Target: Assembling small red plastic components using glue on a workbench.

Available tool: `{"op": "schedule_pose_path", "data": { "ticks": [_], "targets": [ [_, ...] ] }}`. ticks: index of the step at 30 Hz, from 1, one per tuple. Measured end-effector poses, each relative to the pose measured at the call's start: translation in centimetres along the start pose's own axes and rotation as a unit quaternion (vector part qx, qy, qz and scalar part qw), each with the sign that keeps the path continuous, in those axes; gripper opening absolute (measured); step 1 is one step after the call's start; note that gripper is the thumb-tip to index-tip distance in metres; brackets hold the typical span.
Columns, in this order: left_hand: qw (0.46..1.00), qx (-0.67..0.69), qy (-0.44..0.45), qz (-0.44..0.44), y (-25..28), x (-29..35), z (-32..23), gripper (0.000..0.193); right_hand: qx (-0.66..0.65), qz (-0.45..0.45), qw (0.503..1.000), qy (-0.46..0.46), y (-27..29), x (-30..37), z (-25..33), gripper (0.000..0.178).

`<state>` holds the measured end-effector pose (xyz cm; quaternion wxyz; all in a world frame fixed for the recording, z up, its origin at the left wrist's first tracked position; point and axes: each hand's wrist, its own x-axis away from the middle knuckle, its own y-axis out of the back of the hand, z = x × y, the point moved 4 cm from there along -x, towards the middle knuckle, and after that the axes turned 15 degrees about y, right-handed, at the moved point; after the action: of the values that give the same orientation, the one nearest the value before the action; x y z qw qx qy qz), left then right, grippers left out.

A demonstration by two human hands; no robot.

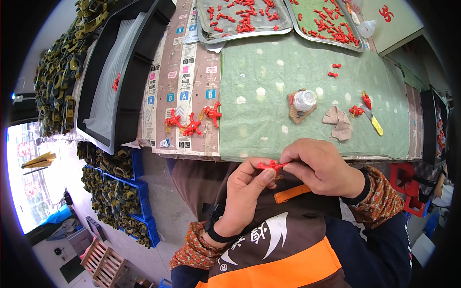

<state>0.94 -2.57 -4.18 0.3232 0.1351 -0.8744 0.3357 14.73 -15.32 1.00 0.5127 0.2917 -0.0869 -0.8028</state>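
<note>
My left hand (246, 193) pinches a small red plastic figure (272, 164) between thumb and fingers, over my lap just in front of the table edge. My right hand (321, 169) is closed on the figure's right end, so its fingertips hide that part. Beyond them on the green cloth (259, 122) stand a small clear jar (304, 100) on a piece of cardboard, a crumpled beige rag (338, 123) and a yellow-handled knife (377, 126). Two red and yellow pieces (357, 111) lie beside the knife. Left of the cloth rest several assembled red figures (192, 126).
Two metal trays (245, 36) of loose red parts sit at the back. On the left is a black bin (126, 96) with clear sheeting and one red figure. Camouflage-coloured parts (60, 81) are heaped beyond it, with more in blue crates (152, 230) below. A white bottle (367, 29) stands back right.
</note>
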Motion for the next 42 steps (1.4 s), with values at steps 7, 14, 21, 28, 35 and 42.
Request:
{"op": "schedule_pose_path", "data": {
  "ticks": [7,14,21,28,35,42],
  "targets": [
    [0.998,-0.042,-0.043,-0.034,-0.2,0.1,-0.1,0.018,-0.064,-0.046,0.993,-0.087,-0.7,0.9,-0.2,0.015],
    [0.992,-0.082,-0.082,-0.043,-0.3,0.2,-0.3,0.019,-0.12,-0.069,0.979,-0.148,-1.5,1.5,-0.6,0.012],
    [0.992,-0.083,-0.088,-0.042,-0.2,0.2,-0.1,0.019,-0.094,-0.074,0.986,-0.12,-1.5,1.7,-0.6,0.013],
    [0.991,-0.083,-0.103,-0.027,-0.3,0.3,-0.1,0.019,-0.036,-0.072,0.996,-0.046,-1.3,1.4,-0.2,0.015],
    [0.99,-0.092,-0.107,-0.03,-0.4,0.5,-0.2,0.019,-0.016,-0.077,0.997,-0.019,-1.3,1.4,-0.1,0.016],
    [0.989,-0.096,-0.113,-0.026,-0.3,0.4,-0.2,0.019,-0.006,-0.074,0.997,-0.004,-1.2,1.4,-0.1,0.017]
  ]
}}
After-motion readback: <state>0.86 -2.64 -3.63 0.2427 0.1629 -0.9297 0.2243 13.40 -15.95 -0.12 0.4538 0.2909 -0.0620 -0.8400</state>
